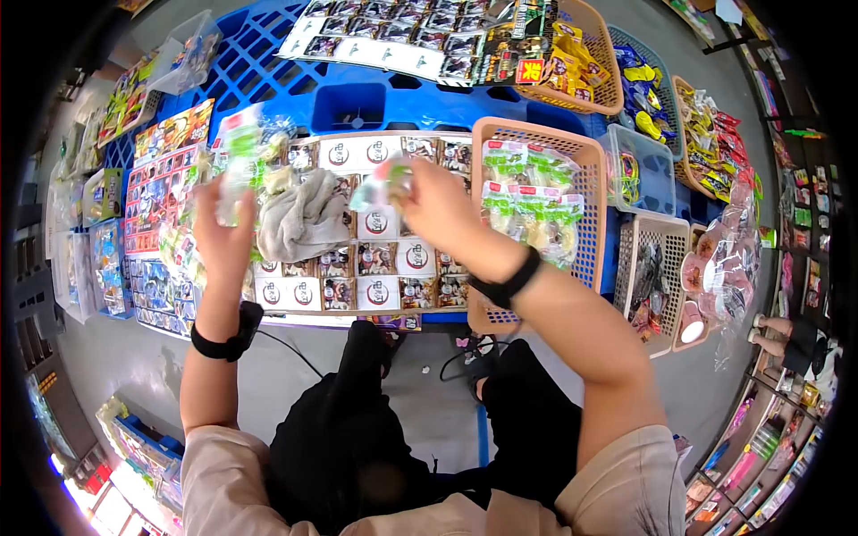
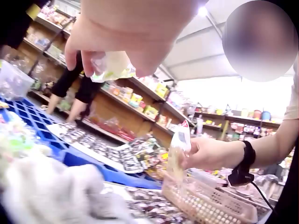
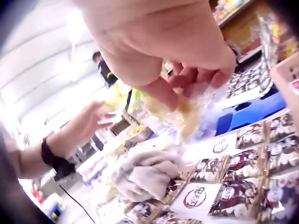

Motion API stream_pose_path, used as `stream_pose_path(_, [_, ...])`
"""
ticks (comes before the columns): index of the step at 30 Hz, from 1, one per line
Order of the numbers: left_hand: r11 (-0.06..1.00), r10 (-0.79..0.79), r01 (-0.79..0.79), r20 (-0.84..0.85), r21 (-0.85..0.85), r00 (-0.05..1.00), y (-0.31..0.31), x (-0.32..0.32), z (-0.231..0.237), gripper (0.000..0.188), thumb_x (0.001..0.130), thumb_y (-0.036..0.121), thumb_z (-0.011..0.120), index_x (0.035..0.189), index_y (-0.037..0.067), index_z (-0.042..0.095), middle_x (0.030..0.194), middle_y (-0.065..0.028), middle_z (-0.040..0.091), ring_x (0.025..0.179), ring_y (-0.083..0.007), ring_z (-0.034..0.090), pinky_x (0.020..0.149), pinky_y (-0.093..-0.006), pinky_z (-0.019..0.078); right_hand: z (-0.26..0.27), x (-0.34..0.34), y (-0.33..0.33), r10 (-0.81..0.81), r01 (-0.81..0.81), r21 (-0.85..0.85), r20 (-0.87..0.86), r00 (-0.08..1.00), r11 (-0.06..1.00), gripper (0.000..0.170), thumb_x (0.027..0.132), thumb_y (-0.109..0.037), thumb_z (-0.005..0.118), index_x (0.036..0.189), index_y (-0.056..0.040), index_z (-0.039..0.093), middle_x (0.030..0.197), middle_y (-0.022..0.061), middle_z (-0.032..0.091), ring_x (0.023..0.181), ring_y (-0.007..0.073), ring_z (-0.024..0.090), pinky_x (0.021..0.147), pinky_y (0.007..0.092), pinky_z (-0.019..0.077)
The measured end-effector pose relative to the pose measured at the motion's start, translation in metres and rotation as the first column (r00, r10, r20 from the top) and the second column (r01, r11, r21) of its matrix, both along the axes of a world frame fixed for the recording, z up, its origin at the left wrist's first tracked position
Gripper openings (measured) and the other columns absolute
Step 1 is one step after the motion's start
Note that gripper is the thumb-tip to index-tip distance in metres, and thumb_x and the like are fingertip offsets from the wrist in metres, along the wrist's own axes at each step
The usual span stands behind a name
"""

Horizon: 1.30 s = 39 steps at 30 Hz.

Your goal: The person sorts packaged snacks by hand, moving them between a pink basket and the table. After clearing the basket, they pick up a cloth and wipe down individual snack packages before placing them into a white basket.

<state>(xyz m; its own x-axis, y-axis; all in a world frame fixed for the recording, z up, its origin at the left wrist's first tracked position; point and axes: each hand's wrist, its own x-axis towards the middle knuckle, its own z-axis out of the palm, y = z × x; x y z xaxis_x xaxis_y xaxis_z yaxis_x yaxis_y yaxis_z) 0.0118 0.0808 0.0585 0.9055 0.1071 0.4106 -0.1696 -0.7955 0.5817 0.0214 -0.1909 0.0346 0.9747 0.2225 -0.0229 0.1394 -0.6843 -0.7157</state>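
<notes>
My left hand [image 1: 223,234] is raised at the left of the table and holds a clear plastic packet [image 1: 239,152] with a green and white label. In the left wrist view that packet [image 2: 114,65] sits between thumb and fingers. Over the printed sheet my right hand [image 1: 438,204] pinches a second clear packet [image 3: 188,116]; pale yellowish contents show through its film. A crumpled grey cloth [image 1: 304,219] lies between the hands, on the sheet of small printed packs [image 1: 377,257]. More green-labelled packets [image 1: 268,174] lie beside and behind the cloth, partly hidden by the left hand.
Right of the sheet stands a peach basket [image 1: 588,268] with similar green-labelled packets. More baskets and a clear tub [image 1: 651,174] line the right side. Colourful card sheets [image 1: 161,179] lie at left. A blue pallet-like surface [image 1: 255,67] extends behind. Another person stands farther off.
</notes>
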Motion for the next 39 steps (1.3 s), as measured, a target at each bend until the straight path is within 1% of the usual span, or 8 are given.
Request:
stream_pose_path(1, [0.996, -0.085, 0.085, -0.043, 0.017, 0.995, -0.022, 0.0, 0.007, 0.036, 0.072, 0.013, 0.067, 0.103, 0.002, 0.053, 0.088, -0.0108, 0.058, 0.078, -0.0199, 0.056, 0.07, -0.0297, 0.044, 0.016, -0.009, -0.02, 0.02, 0.028, 0.153, -0.303, 0.953, 0.988, 0.023, 0.073, -0.012, 0.06, 0.095, -0.0031, 0.057, 0.082, 0.0132, 0.061, 0.076, 0.0247, 0.059, 0.069, 0.0341, 0.0428])
stream_pose_path(8, [0.57, -0.792, 0.767, -0.054, 0.295, 0.609, -0.186, 0.006, 0.01, 0.026, 0.067, 0.017, 0.065, 0.083, 0.002, 0.05, 0.09, -0.0115, 0.054, 0.08, -0.0278, 0.056, 0.063, -0.0331, 0.0491, 0.053, -0.069, -0.155, -0.263, 0.635, 0.578, -0.598, 0.757, 0.512, 0.024, 0.082, -0.013, 0.057, 0.102, 0.0004, 0.056, 0.091, 0.0035, 0.06, 0.079, 0.0105, 0.057, 0.07, 0.026, 0.0446])
stream_pose_path(14, [0.271, -0.84, 0.641, -0.149, 0.718, 0.522, -0.276, 0.004, -0.029, 0.018, 0.062, 0.013, 0.058, 0.076, 0.005, 0.049, 0.073, -0.0067, 0.046, 0.068, -0.0205, 0.053, 0.051, -0.0278, 0.0466, 0.022, -0.095, -0.196, -0.3, 0.678, 0.668, -0.608, 0.735, 0.306, 0.024, 0.084, -0.011, 0.054, 0.105, 0.0001, 0.052, 0.096, 0.0051, 0.058, 0.085, 0.0106, 0.055, 0.075, 0.0259, 0.0436])
stream_pose_path(25, [0.156, -0.722, 0.679, -0.386, 0.718, 0.574, -0.333, 0.044, -0.067, 0.019, 0.063, 0.015, 0.061, 0.077, 0.003, 0.057, 0.079, -0.0069, 0.05, 0.069, -0.0218, 0.056, 0.053, -0.0306, 0.047, 0.002, -0.101, -0.217, -0.22, 0.722, 0.677, -0.69, 0.69, 0.142, 0.027, 0.084, -0.008, 0.053, 0.11, -0.0007, 0.049, 0.103, 0.0054, 0.057, 0.091, 0.0129, 0.054, 0.078, 0.0283, 0.0433])
stream_pose_path(27, [0.009, -0.623, 0.886, -0.691, 0.463, 0.367, -0.329, 0.053, -0.077, 0.037, 0.066, 0.023, 0.067, 0.094, 0.0, 0.056, 0.091, -0.009, 0.049, 0.083, -0.0249, 0.055, 0.065, -0.0357, 0.0482, 0.003, -0.101, -0.217, -0.208, 0.734, 0.668, -0.707, 0.677, 0.121, 0.032, 0.083, -0.008, 0.054, 0.113, -0.0007, 0.046, 0.105, 0.006, 0.056, 0.093, 0.0134, 0.054, 0.078, 0.0286, 0.0432])
stream_pose_path(35, [0.178, -0.352, 0.969, -0.909, 0.171, 0.225, -0.333, 0.068, -0.037, 0.067, 0.067, 0.037, 0.069, 0.118, 0.001, 0.043, 0.131, -0.017, 0.035, 0.108, -0.0328, 0.046, 0.092, -0.0409, 0.0383, -0.009, -0.11, -0.228, -0.167, 0.702, 0.667, -0.684, 0.71, 0.25, 0.043, 0.082, -0.007, 0.056, 0.121, -0.0017, 0.039, 0.106, 0.0056, 0.053, 0.093, 0.0145, 0.052, 0.075, 0.029, 0.042])
stream_pose_path(37, [0.402, -0.765, 0.9, -0.602, -0.167, 0.229, -0.328, 0.056, -0.02, 0.063, 0.069, 0.034, 0.068, 0.116, 0.0, 0.044, 0.123, -0.0195, 0.043, 0.105, -0.0326, 0.049, 0.089, -0.0391, 0.0412, -0.011, -0.11, -0.225, -0.149, 0.698, 0.663, -0.687, 0.711, 0.272, 0.044, 0.081, -0.006, 0.056, 0.121, -0.0022, 0.039, 0.106, 0.0058, 0.053, 0.092, 0.0141, 0.052, 0.073, 0.0277, 0.0413])
stream_pose_path(39, [0.429, -0.821, 0.888, -0.482, -0.165, 0.307, -0.332, 0.037, -0.018, 0.053, 0.073, 0.03, 0.066, 0.112, 0.0, 0.046, 0.115, -0.0182, 0.048, 0.1, -0.0288, 0.052, 0.085, -0.0366, 0.0442, -0.013, -0.108, -0.219, -0.215, 0.723, 0.645, -0.691, 0.69, 0.247, 0.045, 0.079, -0.003, 0.057, 0.121, 0.0001, 0.04, 0.102, 0.0072, 0.055, 0.09, 0.013, 0.053, 0.075, 0.0261, 0.0423])
